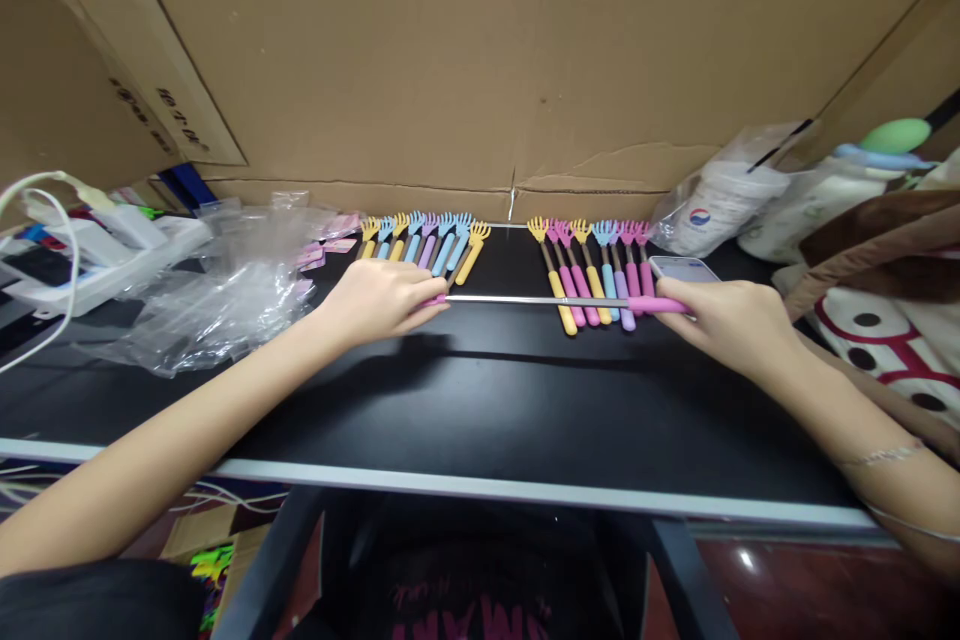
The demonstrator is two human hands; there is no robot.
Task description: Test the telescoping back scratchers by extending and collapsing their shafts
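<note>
Stretched level above the black tabletop is a pink back scratcher (525, 300) with a long metal rod. My left hand (390, 302) is closed round its left end, hiding the head. My right hand (724, 320) grips the pink handle at the other end. Behind the rod lie two rows of short back scratchers with claw heads pointing at the wall. The left row (424, 242) holds yellow, blue and purple ones, partly covered by my left hand. The right row (592, 270) has yellow, pink, blue and purple ones, just beyond the rod.
Clear plastic bags (232, 290) are heaped at the left, beside a white power strip (112, 260) with cables. At the right are a phone (684, 268), a bagged drink cup (724, 210) and a plush-patterned bag (885, 320). Cardboard (450, 50) walls the back. A grey edge (525, 493) borders the table.
</note>
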